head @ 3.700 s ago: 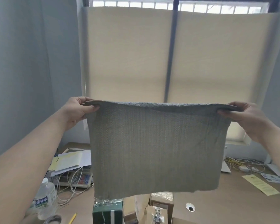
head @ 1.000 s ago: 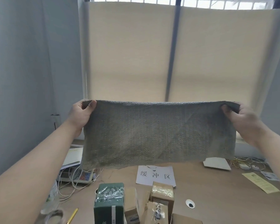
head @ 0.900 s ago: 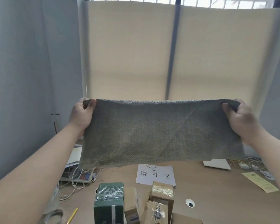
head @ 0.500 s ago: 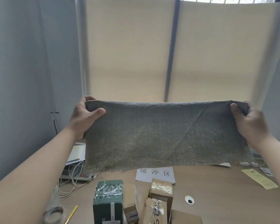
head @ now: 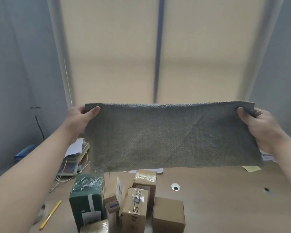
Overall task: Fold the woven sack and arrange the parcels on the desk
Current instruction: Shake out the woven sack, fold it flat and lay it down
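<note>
Head view: the woven sack (head: 171,135) was held up in the air above the desk (head: 225,199), folded into a wide band and stretched flat in front of the window blind (head: 124,56). Its top left corner was pinched by the left hand (head: 79,118), with the thumb laid on the near face and the fingers tucked behind the cloth. Its top right corner was gripped the same way by the right hand (head: 262,126). A diagonal crease was seen across the sack's right half, and loose threads were hanging from its lower edge. Below that edge, toward the desk's near side, the parcels were clustered close together: a green parcel (head: 86,197) at the left, a tall taped box (head: 145,180) behind, a taped carton (head: 134,211) in the middle, and a plain carton (head: 168,214) at the right. A yellow pencil (head: 50,214) was lying near the desk's left edge, and a yellow note (head: 251,168) was seen toward the right edge.
</note>
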A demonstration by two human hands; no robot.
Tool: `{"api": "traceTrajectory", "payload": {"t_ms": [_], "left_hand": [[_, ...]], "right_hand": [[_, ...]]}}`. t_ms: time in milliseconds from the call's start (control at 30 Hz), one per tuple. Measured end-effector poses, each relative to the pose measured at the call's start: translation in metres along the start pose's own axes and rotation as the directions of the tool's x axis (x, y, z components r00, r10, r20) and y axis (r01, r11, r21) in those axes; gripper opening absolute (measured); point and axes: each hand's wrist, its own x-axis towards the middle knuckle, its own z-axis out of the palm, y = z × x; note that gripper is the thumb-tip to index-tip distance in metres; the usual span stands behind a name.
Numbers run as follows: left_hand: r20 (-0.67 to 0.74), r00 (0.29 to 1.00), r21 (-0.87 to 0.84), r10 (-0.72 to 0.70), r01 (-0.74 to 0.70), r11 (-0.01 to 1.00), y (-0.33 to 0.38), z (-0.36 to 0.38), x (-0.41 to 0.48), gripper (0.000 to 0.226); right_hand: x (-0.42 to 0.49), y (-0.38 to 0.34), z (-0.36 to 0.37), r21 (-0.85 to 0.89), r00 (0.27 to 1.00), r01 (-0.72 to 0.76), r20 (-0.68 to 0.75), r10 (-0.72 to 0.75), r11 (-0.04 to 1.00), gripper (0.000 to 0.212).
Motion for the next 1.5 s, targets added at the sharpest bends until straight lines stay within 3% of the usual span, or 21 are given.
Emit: {"api": "traceTrajectory", "payload": {"t_ms": [100,233,333,433,633,767,833,1100,1267,1400,1500], "left_hand": [[-0.113,0.993,-0.003,0.027,-0.028,1.000,-0.018,0.030,-0.005,0.011],[-0.209,0.969,0.202,0.131,-0.088,0.975,-0.035,0.057,-0.011,0.024],[-0.227,0.956,0.305,0.185,-0.111,0.946,-0.036,0.072,-0.013,0.030],[-0.207,0.964,0.300,0.169,-0.102,0.948,-0.039,0.075,-0.008,0.031],[-0.165,0.977,0.298,0.135,-0.081,0.951,-0.057,0.077,-0.006,0.057],[-0.142,0.980,0.306,0.141,-0.091,0.947,-0.061,0.096,-0.009,0.037],[-0.145,0.978,0.314,0.153,-0.101,0.944,-0.063,0.110,-0.012,0.026],[-0.134,0.981,0.269,0.143,-0.103,0.958,-0.059,0.215,-0.043,0.022],[-0.119,0.990,0.221,0.079,-0.051,0.974,-0.062,0.308,-0.071,0.029],[-0.101,0.994,0.154,0.037,-0.021,0.988,-0.062,0.372,-0.091,0.021],[-0.066,0.998,0.125,0.022,-0.014,0.992,-0.053,0.410,-0.095,0.018]], "right_hand": [[0.002,0.016,-0.013,-0.114,0.997,0.044,-0.050,-0.050,0.992,0.019],[0.003,0.035,-0.031,-0.210,0.981,0.101,-0.144,-0.133,0.973,0.030],[0.000,0.043,-0.034,-0.235,0.973,0.096,-0.184,-0.141,0.967,0.034],[-0.002,0.056,-0.034,-0.239,0.960,0.100,-0.231,-0.157,0.966,0.027],[-0.005,0.067,-0.045,-0.306,0.950,0.102,-0.253,-0.185,0.946,0.026],[-0.006,0.068,-0.063,-0.313,0.950,0.105,-0.250,-0.188,0.944,0.030],[-0.005,0.070,-0.077,-0.305,0.953,0.100,-0.244,-0.180,0.947,0.042],[0.004,0.100,-0.186,-0.294,0.955,0.070,-0.256,-0.149,0.953,0.068],[0.011,0.112,-0.287,-0.299,0.954,0.062,-0.262,-0.145,0.952,0.064],[0.018,0.116,-0.352,-0.302,0.959,0.057,-0.249,-0.137,0.951,0.032],[0.020,0.120,-0.390,-0.340,0.955,0.076,-0.246,-0.167,0.937,0.038]]}}
